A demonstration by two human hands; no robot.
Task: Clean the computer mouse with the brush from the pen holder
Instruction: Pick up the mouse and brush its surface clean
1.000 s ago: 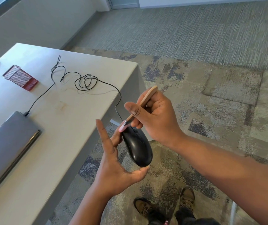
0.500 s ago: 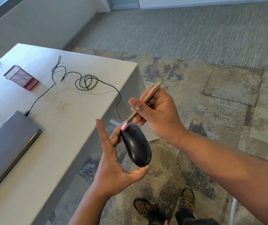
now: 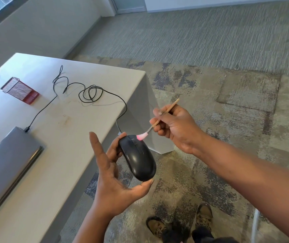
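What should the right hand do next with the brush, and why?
Probably sweep the brush back along the mouse toward its rear. Its pink bristles sit only at the front edge by the wheel, and the left hand holds the mouse top-up, so the rest is exposed.

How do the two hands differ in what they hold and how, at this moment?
The left hand cradles the black mouse between fingers and thumb, index finger sticking up free; the right hand pinches the thin wooden brush pen-style. The left hand sits lower and palm-up; the right is higher, angling the pink bristles onto the mouse's front. Both are off the table, over the carpet.
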